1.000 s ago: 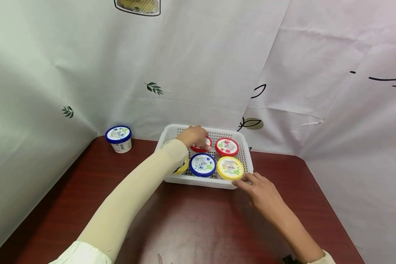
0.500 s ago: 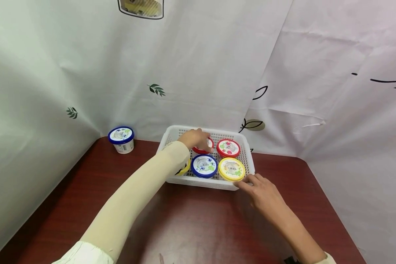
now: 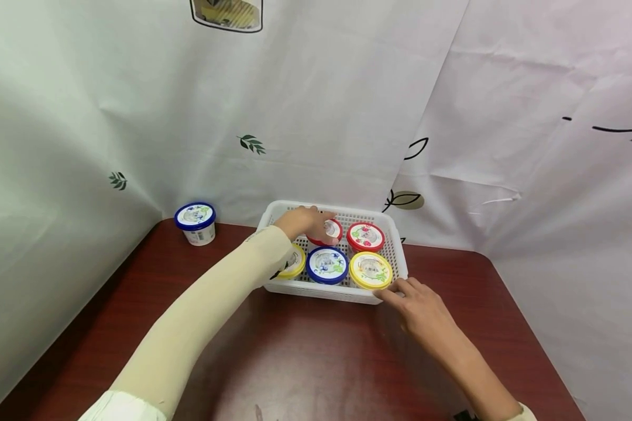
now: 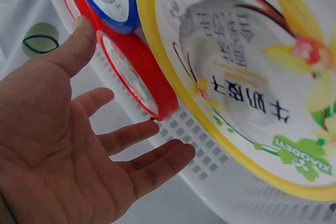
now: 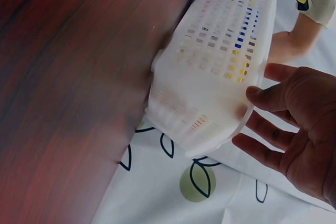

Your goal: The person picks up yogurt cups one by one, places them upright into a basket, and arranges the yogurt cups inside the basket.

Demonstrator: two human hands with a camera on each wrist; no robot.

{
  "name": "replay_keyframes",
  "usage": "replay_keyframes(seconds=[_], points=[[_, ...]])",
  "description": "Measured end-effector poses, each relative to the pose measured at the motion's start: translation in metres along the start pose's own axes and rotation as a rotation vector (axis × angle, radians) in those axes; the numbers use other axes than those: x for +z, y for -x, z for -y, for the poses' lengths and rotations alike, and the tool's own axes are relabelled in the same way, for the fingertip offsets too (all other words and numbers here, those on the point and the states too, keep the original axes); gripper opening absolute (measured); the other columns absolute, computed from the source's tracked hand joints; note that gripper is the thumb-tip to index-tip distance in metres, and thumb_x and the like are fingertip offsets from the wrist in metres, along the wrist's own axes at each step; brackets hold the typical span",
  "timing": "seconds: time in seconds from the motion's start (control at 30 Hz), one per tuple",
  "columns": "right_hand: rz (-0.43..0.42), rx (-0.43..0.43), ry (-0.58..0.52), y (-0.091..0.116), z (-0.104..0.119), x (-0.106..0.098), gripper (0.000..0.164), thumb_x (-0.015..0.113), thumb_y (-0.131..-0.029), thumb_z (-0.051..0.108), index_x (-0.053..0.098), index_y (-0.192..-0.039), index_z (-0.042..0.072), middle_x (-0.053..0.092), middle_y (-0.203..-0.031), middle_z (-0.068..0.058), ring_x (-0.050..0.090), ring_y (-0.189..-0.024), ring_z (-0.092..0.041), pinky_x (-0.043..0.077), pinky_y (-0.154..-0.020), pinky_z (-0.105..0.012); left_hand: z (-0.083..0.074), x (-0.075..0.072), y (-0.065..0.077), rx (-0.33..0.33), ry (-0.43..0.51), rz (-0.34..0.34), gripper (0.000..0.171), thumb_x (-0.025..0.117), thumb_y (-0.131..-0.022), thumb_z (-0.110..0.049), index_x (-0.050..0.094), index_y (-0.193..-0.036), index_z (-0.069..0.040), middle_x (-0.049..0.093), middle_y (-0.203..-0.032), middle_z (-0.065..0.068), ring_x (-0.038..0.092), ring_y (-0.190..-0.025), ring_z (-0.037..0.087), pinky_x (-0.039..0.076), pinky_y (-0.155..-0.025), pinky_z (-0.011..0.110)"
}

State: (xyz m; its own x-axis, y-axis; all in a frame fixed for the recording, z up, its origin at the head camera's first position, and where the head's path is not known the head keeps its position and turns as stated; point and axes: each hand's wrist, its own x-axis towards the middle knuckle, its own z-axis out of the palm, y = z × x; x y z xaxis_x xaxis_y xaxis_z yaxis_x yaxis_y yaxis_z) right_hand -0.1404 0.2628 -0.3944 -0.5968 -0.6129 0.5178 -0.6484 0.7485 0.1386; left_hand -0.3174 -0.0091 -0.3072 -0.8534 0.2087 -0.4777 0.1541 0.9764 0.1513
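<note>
A white plastic basket (image 3: 316,290) holds several lidded tubs. My left hand (image 3: 302,222) is over its back left part, beside a red-lidded tub (image 3: 330,230). In the left wrist view its fingers are spread and relaxed next to the red lid (image 4: 134,74), not wrapped round it. A yellow-lidded tub (image 3: 295,261) is partly hidden under the left forearm. My right hand (image 3: 421,307) holds the basket's front right corner, thumb (image 5: 258,97) against the outside of the rim and fingers on the far side. In the basket are also a blue-lidded tub (image 3: 326,266), another yellow-lidded tub (image 3: 371,270) and another red-lidded tub (image 3: 366,235).
One more blue-lidded tub (image 3: 195,223) stands on the table at the back left, apart from the basket. The dark red-brown table (image 3: 295,356) meets a white printed cloth (image 3: 326,128) hanging behind and at both sides.
My left hand has drawn slightly left from the red-lidded tub, its fingers loosened, and more of the left yellow lid shows. The right hand keeps its place at the basket corner.
</note>
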Motion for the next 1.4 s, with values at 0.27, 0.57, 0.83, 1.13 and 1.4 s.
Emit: replay_keyframes(seconds=[0.27, 0.57, 0.83, 1.13, 1.4], points=[[0.042, 0.023, 0.007, 0.002, 0.001, -0.001, 0.068, 0.084, -0.07, -0.017, 0.084, -0.122, 0.026, 0.074, -0.103, 0.002, 0.065, -0.091, -0.02, 0.057, -0.072, -0.037, 0.021, 0.001, -0.007, 0.076, -0.013, 0.015, 0.102, 0.071, -0.102, -0.069, 0.013, -0.182, -0.042, 0.005, -0.193, 0.012, 0.005, -0.178, 0.046, 0.021, -0.139, 0.069], [0.015, 0.016, 0.001, 0.002, -0.001, 0.0, 0.068, 0.085, -0.069, -0.017, 0.084, -0.122, 0.026, 0.074, -0.103, 0.002, 0.065, -0.09, -0.021, 0.056, -0.07, -0.037, 0.033, -0.002, -0.004, 0.118, -0.062, -0.013, 0.103, 0.072, -0.1, -0.071, 0.018, -0.182, -0.039, 0.011, -0.191, 0.015, 0.002, -0.177, 0.048, 0.022, -0.137, 0.075], [0.005, 0.019, 0.009, 0.004, -0.001, 0.002, 0.064, 0.085, -0.071, -0.016, 0.085, -0.122, 0.024, 0.075, -0.103, 0.002, 0.066, -0.091, -0.021, 0.058, -0.072, -0.038, 0.049, -0.003, 0.005, 0.16, -0.045, -0.123, 0.098, 0.071, -0.101, -0.069, 0.026, -0.181, -0.033, 0.02, -0.189, 0.018, 0.011, -0.176, 0.051, 0.026, -0.135, 0.076], [0.002, 0.009, 0.003, 0.001, -0.001, 0.0, 0.066, 0.085, -0.071, -0.016, 0.084, -0.122, 0.025, 0.074, -0.103, 0.002, 0.065, -0.09, -0.021, 0.056, -0.071, -0.038, 0.073, -0.002, 0.013, 0.202, 0.037, -0.176, 0.094, 0.071, -0.104, -0.061, 0.028, -0.181, -0.029, 0.021, -0.188, 0.022, 0.011, -0.175, 0.053, 0.023, -0.133, 0.08], [-0.008, -0.01, -0.002, 0.0, -0.001, 0.001, 0.068, 0.086, -0.067, -0.016, 0.083, -0.121, 0.025, 0.073, -0.102, 0.003, 0.064, -0.089, -0.02, 0.056, -0.071, -0.037, 0.089, -0.003, 0.013, 0.22, 0.054, -0.177, 0.093, 0.069, -0.105, -0.06, 0.028, -0.181, -0.026, 0.019, -0.187, 0.025, 0.011, -0.174, 0.057, 0.024, -0.132, 0.081]])
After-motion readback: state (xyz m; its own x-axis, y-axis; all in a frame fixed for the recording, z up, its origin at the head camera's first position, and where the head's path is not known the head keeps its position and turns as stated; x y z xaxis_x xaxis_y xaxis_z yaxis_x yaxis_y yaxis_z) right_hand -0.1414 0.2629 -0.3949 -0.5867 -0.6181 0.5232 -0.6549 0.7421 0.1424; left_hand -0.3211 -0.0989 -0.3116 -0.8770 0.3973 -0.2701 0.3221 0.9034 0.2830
